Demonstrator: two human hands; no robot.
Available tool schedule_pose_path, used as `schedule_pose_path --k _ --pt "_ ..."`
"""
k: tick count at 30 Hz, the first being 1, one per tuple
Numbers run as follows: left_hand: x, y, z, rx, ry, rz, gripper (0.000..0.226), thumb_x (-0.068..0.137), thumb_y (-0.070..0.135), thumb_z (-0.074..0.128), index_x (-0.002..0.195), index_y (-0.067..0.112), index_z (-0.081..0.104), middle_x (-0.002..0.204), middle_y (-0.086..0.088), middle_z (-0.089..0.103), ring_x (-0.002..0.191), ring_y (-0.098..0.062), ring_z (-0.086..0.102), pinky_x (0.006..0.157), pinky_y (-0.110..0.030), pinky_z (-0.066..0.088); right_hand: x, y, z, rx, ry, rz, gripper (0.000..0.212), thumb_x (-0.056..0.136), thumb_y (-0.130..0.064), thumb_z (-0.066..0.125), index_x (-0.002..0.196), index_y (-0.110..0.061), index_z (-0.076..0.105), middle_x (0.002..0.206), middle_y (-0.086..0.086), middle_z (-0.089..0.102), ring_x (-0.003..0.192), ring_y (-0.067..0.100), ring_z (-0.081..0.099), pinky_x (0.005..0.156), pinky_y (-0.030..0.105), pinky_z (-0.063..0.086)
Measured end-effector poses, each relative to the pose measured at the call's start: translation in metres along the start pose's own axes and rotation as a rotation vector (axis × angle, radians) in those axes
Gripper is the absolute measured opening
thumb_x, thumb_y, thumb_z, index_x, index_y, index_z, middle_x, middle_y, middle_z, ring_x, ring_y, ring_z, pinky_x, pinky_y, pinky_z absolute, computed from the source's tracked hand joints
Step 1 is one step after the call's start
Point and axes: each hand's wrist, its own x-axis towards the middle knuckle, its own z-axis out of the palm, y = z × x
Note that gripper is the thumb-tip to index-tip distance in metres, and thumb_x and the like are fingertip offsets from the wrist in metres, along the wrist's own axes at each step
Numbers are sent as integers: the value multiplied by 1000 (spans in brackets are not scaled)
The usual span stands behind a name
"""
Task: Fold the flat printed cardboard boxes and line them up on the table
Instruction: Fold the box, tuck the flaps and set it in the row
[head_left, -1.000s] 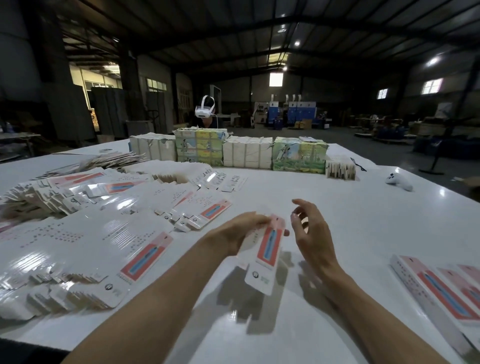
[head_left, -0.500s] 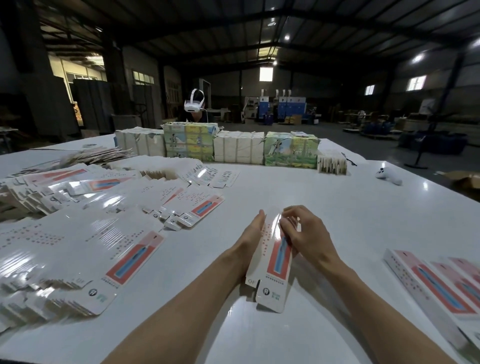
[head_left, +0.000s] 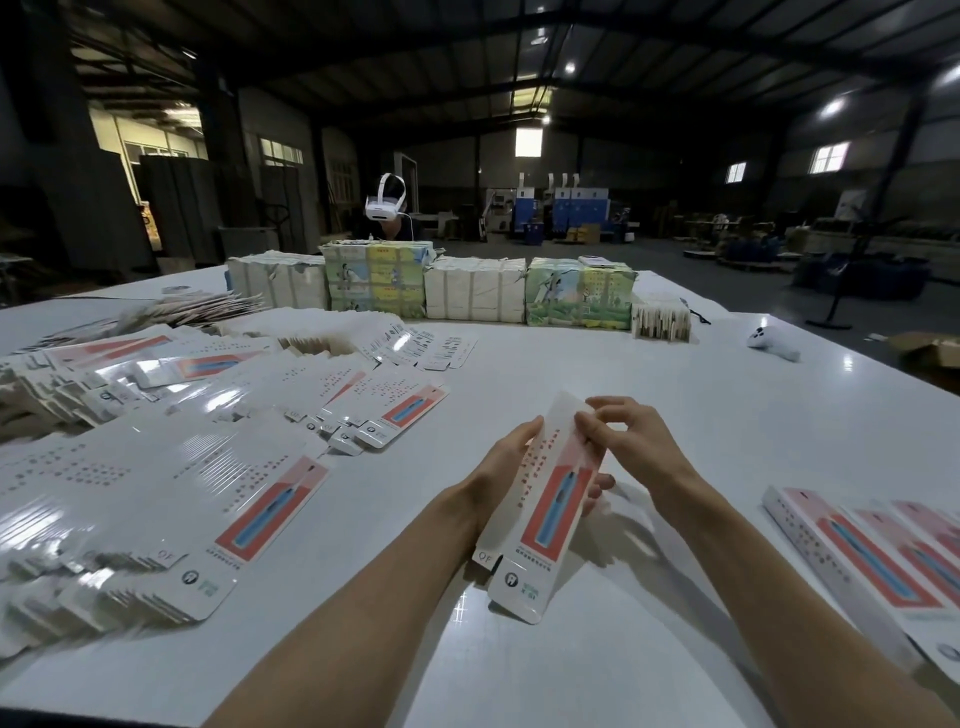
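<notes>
- While the box (head_left: 550, 514) is held over the table (head_left: 649, 384), L hand (head_left: 506, 457) grips it from the left side. Its fingers pass under, and the tips show at the box's right edge.
- R hand (head_left: 631, 441) pinches the upper right edge w/ curled fingers, just beyond the L fingertips.
- Box is long, tab end toward the person.
- Left of L fingers: wide spread of flat boxes (head_left: 156, 493).
- Right of R fingers, well apart: folded boxes (head_left: 872, 556) side by side.
- Far beyond the fingers: wrapped bundles (head_left: 467, 288) and a white controller (head_left: 771, 343).
</notes>
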Motion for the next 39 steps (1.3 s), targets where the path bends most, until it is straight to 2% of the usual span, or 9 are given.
schedule_pose_path --k 5,9,12,15,18,23,28,33,39 --pt "4 -1 2 -62 -98 -19 77 104 66 34 143 3 54 112 -16 68 91 -26 68 84 -38 59 -2 -1 -1 266 -22 23 35 100 -28 69 80 -1 80 141 -2 59 122 29 62 75 32 55" --pt "5 2 11 -215 -140 -130 62 103 65 42 122 7 55 95 -9 65 78 -17 64 75 -29 59 1 4 0 475 -61 38 32 92 -33 72 88 -3 83 140 -1 62 126 27 60 104 46 53" --pt "8 1 19 -285 -161 -175 56 101 66 44 105 11 53 81 -5 61 65 -12 60 65 -22 57 1 6 5 573 -65 54 29 90 -37 71 93 -11 84 135 2 64 117 26 63 103 42 53" --pt "6 -1 18 -363 -151 -162 54 102 65 44 101 11 54 77 -4 59 62 -11 59 63 -20 56 -1 12 14 554 -45 40 32 92 -39 72 99 -9 79 108 7 71 101 26 67 95 40 56" --pt "-2 1 12 -470 -71 -99 52 103 60 45 104 10 59 78 -6 60 60 -13 62 61 -22 57 -4 13 24 589 -39 105 42 91 -36 74 126 -15 65 116 10 74 112 28 71 96 40 56" --pt "-4 -3 2 -232 165 73 57 107 59 39 121 13 70 89 -11 71 71 -21 71 68 -33 61 -8 15 32 586 -137 159 62 87 -43 76 140 -22 51 92 12 77 94 28 76 91 41 62" --pt "-2 0 13 -232 143 59 55 106 60 37 99 10 59 77 -10 64 57 -17 63 56 -27 59 -6 4 32 396 -85 125 68 84 -55 77 137 -26 46 96 7 80 86 25 78 72 29 63" --pt "-4 -1 17 -306 128 115 52 108 52 35 88 10 58 64 -8 62 45 -17 61 48 -25 57 -9 -5 38 382 -131 144 63 86 -50 76 134 -26 45 91 7 78 73 25 76 63 32 61" --pt "4 -5 8 -111 295 123 53 108 57 38 98 15 69 77 -9 74 57 -20 71 58 -28 61 -17 8 44 523 -49 168 55 86 -53 71 135 -33 54 86 12 76 78 31 78 58 31 60"
